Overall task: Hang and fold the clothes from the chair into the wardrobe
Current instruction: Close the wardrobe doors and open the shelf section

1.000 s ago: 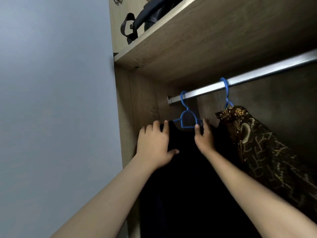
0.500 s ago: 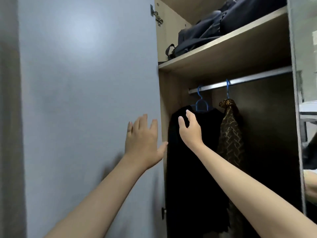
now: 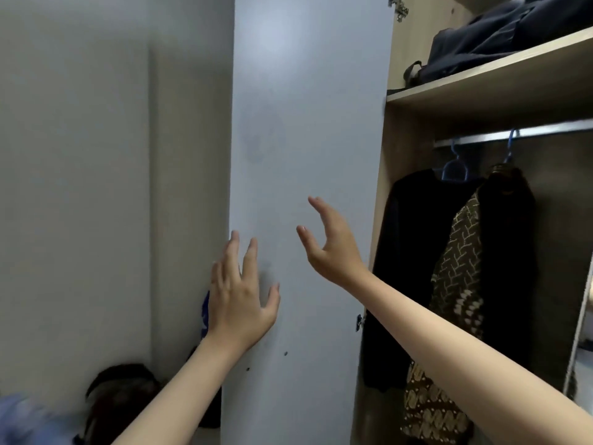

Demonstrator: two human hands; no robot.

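Note:
A black garment (image 3: pixel 414 258) hangs on a blue hanger (image 3: pixel 454 168) from the metal rail (image 3: pixel 545 131) in the wardrobe at right. Beside it, to the right, a brown patterned shirt (image 3: pixel 455 284) hangs on a second blue hanger (image 3: pixel 510 144). My left hand (image 3: pixel 240 293) is raised in front of the open grey wardrobe door (image 3: pixel 305 123), fingers spread and holding nothing. Higher and to the right, my right hand (image 3: pixel 330 242) is also in front of the door, fingers curved and apart, clear of the clothes.
A wooden shelf (image 3: pixel 481 78) above the rail carries a dark blue bag (image 3: pixel 500 36). Dark clothing (image 3: pixel 122 396) and pale blue fabric (image 3: pixel 22 419) lie low at the bottom left, blurred. A plain wall (image 3: pixel 80 155) fills the left side.
Both hands let go of the black garment on its hanger and drew back out of the wardrobe. My view has pulled back and swung left, bringing the door and wall into sight.

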